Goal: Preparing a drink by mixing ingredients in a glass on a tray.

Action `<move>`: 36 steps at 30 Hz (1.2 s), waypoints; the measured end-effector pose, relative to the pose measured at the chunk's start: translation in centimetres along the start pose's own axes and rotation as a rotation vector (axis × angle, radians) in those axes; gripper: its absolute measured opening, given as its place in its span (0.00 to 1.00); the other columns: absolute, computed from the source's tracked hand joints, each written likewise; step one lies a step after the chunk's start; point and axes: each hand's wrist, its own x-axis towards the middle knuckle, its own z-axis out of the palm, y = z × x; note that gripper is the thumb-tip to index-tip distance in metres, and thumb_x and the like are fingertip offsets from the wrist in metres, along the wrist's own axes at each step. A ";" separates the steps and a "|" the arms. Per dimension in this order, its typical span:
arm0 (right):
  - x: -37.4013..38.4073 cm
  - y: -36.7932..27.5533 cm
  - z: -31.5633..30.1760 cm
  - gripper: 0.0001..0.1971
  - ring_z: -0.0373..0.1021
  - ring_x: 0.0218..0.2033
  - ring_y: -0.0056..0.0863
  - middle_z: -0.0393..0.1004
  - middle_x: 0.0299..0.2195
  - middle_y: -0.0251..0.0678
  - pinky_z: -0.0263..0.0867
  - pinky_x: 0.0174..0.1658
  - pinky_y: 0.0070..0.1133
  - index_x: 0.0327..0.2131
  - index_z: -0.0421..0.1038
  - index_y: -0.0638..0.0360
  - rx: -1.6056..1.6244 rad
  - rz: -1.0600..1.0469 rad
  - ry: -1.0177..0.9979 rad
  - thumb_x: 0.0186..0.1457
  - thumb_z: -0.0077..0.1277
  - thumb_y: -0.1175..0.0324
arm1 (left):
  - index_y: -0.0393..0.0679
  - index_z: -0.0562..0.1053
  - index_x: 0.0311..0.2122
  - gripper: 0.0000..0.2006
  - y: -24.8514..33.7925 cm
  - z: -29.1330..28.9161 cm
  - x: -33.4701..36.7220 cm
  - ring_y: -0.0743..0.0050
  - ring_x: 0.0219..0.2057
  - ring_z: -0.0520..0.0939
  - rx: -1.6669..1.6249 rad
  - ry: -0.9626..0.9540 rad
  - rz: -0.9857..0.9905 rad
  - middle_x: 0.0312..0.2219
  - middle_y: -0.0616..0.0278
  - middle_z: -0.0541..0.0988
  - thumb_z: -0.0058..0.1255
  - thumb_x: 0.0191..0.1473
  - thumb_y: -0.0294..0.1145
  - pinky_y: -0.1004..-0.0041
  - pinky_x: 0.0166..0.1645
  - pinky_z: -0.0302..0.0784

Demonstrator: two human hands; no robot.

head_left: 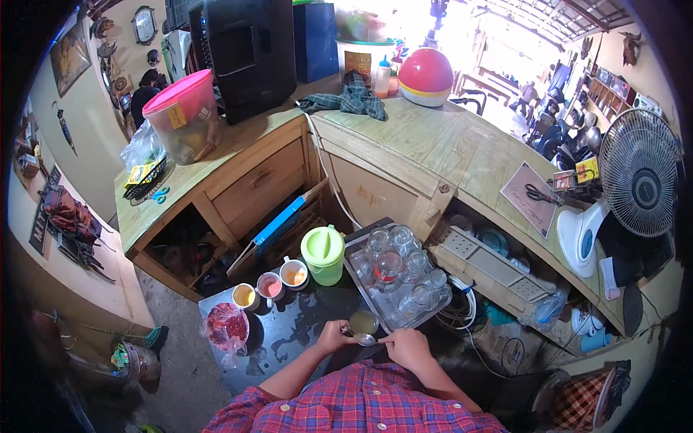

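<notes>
The left hand point(334, 338) grasps the mug point(364, 322) at its side, and the right hand point(408, 348) pinches the spoon point(367, 340) close before it. This mug is at the near side of the table point(299, 321); beyond it are the tray point(384, 303) of glasses point(390, 265), the pitcher point(324, 263) and, leftward, three cups point(270, 286).

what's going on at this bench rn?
A person is working over a dark table with both bare hands. The left hand holds a cup of cloudy yellowish liquid; the right hand holds a spoon, its bowl at the cup's near side. Ahead stand a lidded green pitcher and, to its left, three white mugs with coloured contents. Right of the pitcher, clear glass mugs sit in a tray.
</notes>
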 end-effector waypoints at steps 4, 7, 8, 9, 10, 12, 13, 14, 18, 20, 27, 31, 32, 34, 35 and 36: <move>1.6 0.7 3.2 0.11 0.73 0.29 0.45 0.75 0.27 0.43 0.70 0.34 0.37 0.36 0.81 0.44 0.075 -0.087 0.114 0.51 0.50 0.69 | 0.34 0.77 0.31 0.21 0.1 0.5 -0.1 0.80 0.23 0.77 -0.183 0.050 0.102 0.23 0.58 0.81 0.72 0.34 0.37 0.71 0.31 0.73; 3.2 0.2 3.7 0.11 0.72 0.29 0.45 0.74 0.27 0.45 0.69 0.34 0.37 0.36 0.81 0.44 0.098 -0.069 0.175 0.52 0.49 0.70 | 0.34 0.77 0.30 0.21 0.2 0.4 0.0 0.80 0.21 0.74 -0.161 0.078 0.188 0.22 0.58 0.80 0.72 0.35 0.38 0.70 0.30 0.72; 3.4 0.1 3.5 0.11 0.72 0.29 0.45 0.74 0.27 0.45 0.69 0.34 0.37 0.36 0.81 0.44 0.099 -0.069 0.175 0.52 0.49 0.70 | 0.34 0.77 0.30 0.21 0.2 0.4 -0.1 0.80 0.21 0.74 -0.159 0.078 0.188 0.22 0.58 0.80 0.72 0.35 0.38 0.70 0.30 0.72; 3.6 0.1 3.2 0.11 0.72 0.29 0.45 0.74 0.27 0.45 0.69 0.34 0.36 0.36 0.81 0.44 0.072 -0.004 0.226 0.52 0.49 0.70 | 0.35 0.77 0.31 0.21 0.2 0.3 -0.1 0.79 0.21 0.75 -0.118 0.034 0.101 0.23 0.57 0.80 0.72 0.34 0.38 0.70 0.30 0.72; 3.8 0.2 3.0 0.11 0.72 0.29 0.45 0.74 0.27 0.45 0.69 0.34 0.36 0.35 0.81 0.44 0.043 0.061 0.276 0.52 0.50 0.69 | 0.35 0.78 0.32 0.21 0.2 0.2 0.0 0.77 0.21 0.75 -0.078 -0.009 0.014 0.23 0.57 0.81 0.72 0.34 0.38 0.70 0.30 0.72; 3.7 0.3 2.4 0.11 0.72 0.30 0.45 0.74 0.27 0.45 0.69 0.35 0.36 0.35 0.81 0.44 0.023 0.063 0.258 0.52 0.49 0.69 | 0.36 0.78 0.32 0.21 0.1 0.1 -0.1 0.76 0.21 0.76 -0.059 0.004 0.024 0.23 0.56 0.81 0.72 0.34 0.39 0.69 0.30 0.73; 3.4 0.5 2.2 0.10 0.73 0.30 0.45 0.74 0.27 0.45 0.69 0.35 0.36 0.35 0.81 0.44 0.002 0.071 0.241 0.52 0.49 0.68 | 0.36 0.78 0.32 0.21 0.2 0.1 -0.1 0.76 0.21 0.76 -0.041 0.011 0.037 0.23 0.55 0.81 0.72 0.34 0.39 0.69 0.30 0.73; 3.5 0.6 2.6 0.10 0.73 0.30 0.45 0.74 0.27 0.45 0.69 0.35 0.36 0.35 0.81 0.44 0.002 0.075 0.242 0.52 0.49 0.68 | 0.36 0.78 0.32 0.21 0.3 0.2 -0.1 0.76 0.21 0.76 -0.041 0.008 0.038 0.23 0.55 0.81 0.72 0.34 0.39 0.69 0.30 0.73; 4.1 -0.1 4.1 0.10 0.73 0.32 0.44 0.75 0.28 0.43 0.69 0.35 0.35 0.35 0.81 0.45 0.094 -0.068 0.154 0.52 0.49 0.69 | 0.34 0.77 0.29 0.22 -0.1 0.3 0.2 0.78 0.21 0.75 -0.013 0.078 0.208 0.21 0.56 0.79 0.72 0.34 0.40 0.69 0.30 0.72; 4.4 -0.3 3.8 0.10 0.73 0.32 0.44 0.76 0.29 0.42 0.70 0.35 0.35 0.34 0.81 0.45 0.071 0.037 0.198 0.52 0.49 0.68 | 0.33 0.77 0.29 0.22 -0.1 0.2 0.2 0.79 0.21 0.75 -0.002 0.077 0.208 0.21 0.56 0.79 0.72 0.34 0.40 0.69 0.30 0.73; 2.0 3.3 -0.3 0.10 0.75 0.30 0.41 0.78 0.27 0.40 0.71 0.36 0.33 0.33 0.81 0.42 0.025 0.269 0.122 0.48 0.51 0.63 | 0.35 0.77 0.31 0.21 1.5 -0.4 -0.2 0.80 0.22 0.75 -0.063 0.000 0.025 0.22 0.57 0.80 0.72 0.35 0.39 0.71 0.31 0.73; -0.7 3.1 0.1 0.10 0.74 0.28 0.41 0.77 0.25 0.40 0.71 0.35 0.32 0.33 0.82 0.39 0.084 0.151 0.074 0.48 0.52 0.63 | 0.36 0.77 0.30 0.20 1.9 -0.6 -0.2 0.81 0.23 0.75 -0.039 -0.016 0.002 0.22 0.57 0.80 0.72 0.36 0.39 0.71 0.31 0.73; -0.9 2.4 0.3 0.10 0.74 0.29 0.41 0.77 0.26 0.40 0.71 0.35 0.32 0.33 0.81 0.38 0.071 0.138 0.054 0.47 0.53 0.63 | 0.36 0.77 0.30 0.20 1.2 -0.4 -0.2 0.81 0.23 0.75 -0.040 -0.017 0.002 0.22 0.57 0.80 0.72 0.36 0.39 0.71 0.31 0.73; -0.8 1.2 1.0 0.10 0.73 0.30 0.43 0.76 0.27 0.42 0.70 0.34 0.33 0.34 0.81 0.41 0.131 0.044 0.028 0.49 0.52 0.66 | 0.36 0.77 0.30 0.20 -1.0 0.3 0.3 0.81 0.23 0.75 0.033 -0.009 0.008 0.23 0.56 0.80 0.72 0.35 0.40 0.71 0.31 0.73; -0.4 1.2 1.9 0.10 0.73 0.30 0.44 0.76 0.27 0.43 0.69 0.34 0.34 0.35 0.81 0.43 0.154 -0.021 0.043 0.50 0.51 0.67 | 0.36 0.77 0.30 0.20 -1.7 0.7 0.4 0.81 0.23 0.75 0.035 -0.011 0.008 0.23 0.56 0.80 0.72 0.35 0.40 0.71 0.31 0.73; 0.2 1.0 2.6 0.10 0.73 0.30 0.44 0.76 0.27 0.43 0.69 0.34 0.34 0.35 0.81 0.43 0.156 -0.020 0.045 0.50 0.51 0.67 | 0.36 0.77 0.30 0.20 -2.4 1.1 0.5 0.81 0.22 0.75 -0.023 0.031 0.045 0.22 0.55 0.80 0.72 0.35 0.40 0.70 0.31 0.73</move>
